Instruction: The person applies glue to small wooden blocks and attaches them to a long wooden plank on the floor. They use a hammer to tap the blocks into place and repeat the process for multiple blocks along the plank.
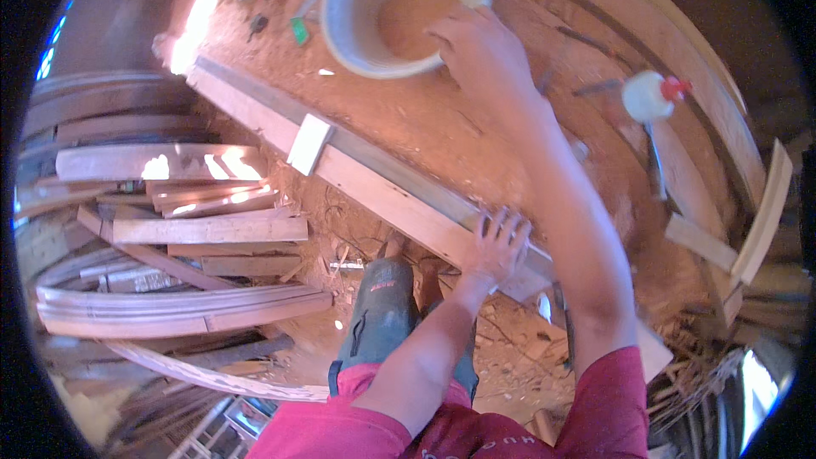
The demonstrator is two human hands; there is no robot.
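A long wooden beam (387, 191) lies slantwise across the bench. My left hand (497, 251) rests on its near right end, fingers spread and holding nothing. A short pale wood piece (309, 144) sits across the beam farther left. At the far side stands a white bucket (350, 34), its mouth facing me, with orange-brown powder like sawdust (414, 13) inside. My right hand (484, 47) reaches over the bucket's near right rim. Its fingers are curled together above the powder; what they hold, if anything, is hidden.
Sawdust covers the bench top (408, 110). A white bottle with a red cap (650, 97) lies to the right, near loose wood strips (762, 212). Stacked boards (183, 310) fill the left side. A small green object (299, 31) is left of the bucket.
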